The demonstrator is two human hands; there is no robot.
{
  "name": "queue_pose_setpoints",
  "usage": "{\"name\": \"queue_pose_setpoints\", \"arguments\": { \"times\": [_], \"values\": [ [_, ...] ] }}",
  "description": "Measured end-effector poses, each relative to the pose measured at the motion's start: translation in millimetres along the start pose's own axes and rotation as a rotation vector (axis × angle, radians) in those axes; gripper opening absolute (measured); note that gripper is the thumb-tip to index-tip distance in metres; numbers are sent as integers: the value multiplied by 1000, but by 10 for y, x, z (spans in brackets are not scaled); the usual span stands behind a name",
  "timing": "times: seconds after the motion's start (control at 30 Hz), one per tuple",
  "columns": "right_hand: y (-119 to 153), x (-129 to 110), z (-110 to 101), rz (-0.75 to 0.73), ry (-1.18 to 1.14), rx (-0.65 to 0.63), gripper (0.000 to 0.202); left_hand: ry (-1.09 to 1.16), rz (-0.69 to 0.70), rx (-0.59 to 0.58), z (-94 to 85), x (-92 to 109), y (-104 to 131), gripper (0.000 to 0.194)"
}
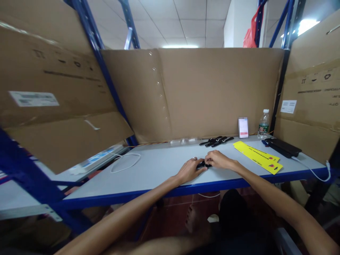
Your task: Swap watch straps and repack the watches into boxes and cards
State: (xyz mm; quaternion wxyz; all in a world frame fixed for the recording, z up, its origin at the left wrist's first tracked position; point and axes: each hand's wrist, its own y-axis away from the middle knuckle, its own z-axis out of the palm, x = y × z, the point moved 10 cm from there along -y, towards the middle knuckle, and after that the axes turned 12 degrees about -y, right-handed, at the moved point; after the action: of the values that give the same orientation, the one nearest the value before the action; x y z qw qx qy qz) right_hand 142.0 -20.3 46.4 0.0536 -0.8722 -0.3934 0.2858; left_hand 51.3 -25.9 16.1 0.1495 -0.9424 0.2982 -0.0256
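Observation:
Both my hands are at the front of the white tabletop, on one small black strap (203,165). My left hand (190,170) lies low over the strap's left part, fingers closed against it, with a ring on one finger. At the strap's right end, my right hand (216,159) pinches it with bent fingers. Much of the strap is hidden under the fingers. Behind the hands lies a pile of black straps with metal buckles (216,141). Two long yellow cards (256,156) with black print lie to the right, one overlapping the other.
A phone (243,128) stands upright at the back, near a water bottle (263,124). A black case (283,147) with a white cable lies on the right. Clear plastic pieces (183,141) lie along the cardboard back wall (220,92). A white cable (126,163) loops at left.

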Motion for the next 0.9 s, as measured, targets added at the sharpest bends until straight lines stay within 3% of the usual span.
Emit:
{"name": "queue_pose_setpoints", "arguments": {
  "times": [0.2, 0.37, 0.73, 0.9],
  "values": [
    [-84, -61, 4, -17, 45, -42, 26, -21, -10, -8, -5, 6, -8, 40],
    [-122, -27, -10, 110, -21, -82, 24, -37, -16, -23, -19, 23, -10, 44],
    [-32, 293, -24, 386, -447, 46, 14, -7, -28, -11, -58, 33, -20, 47],
    [-42, 327, -74, 365, -450, 35, 8, -4, -30, -7, -53, 24, -27, 49]
  ]
}}
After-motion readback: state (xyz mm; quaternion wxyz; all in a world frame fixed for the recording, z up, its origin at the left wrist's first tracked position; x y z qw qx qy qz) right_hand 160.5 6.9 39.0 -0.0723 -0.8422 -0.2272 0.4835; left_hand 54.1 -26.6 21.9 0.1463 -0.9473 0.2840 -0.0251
